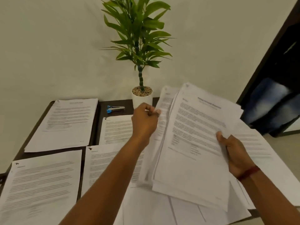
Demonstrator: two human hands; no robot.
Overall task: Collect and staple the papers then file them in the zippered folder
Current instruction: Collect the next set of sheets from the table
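My right hand [233,150] grips the right edge of a thick sheaf of printed papers [193,143], held tilted above the dark table [95,125]. My left hand [144,122] is curled at the sheaf's left edge and pinches the sheets there. A blue and silver stapler [115,109] lies on the table behind my left hand, next to the plant pot. Other stapled paper sets lie flat: one at the back left [65,124], one at the front left [40,184], two in the middle [116,129] [105,166]. No zippered folder is in view.
A white pot with a green plant [142,96] stands at the table's back edge against the pale wall. Loose white sheets [178,208] lie under the sheaf at the front right. A dark door frame [276,62] rises at the right.
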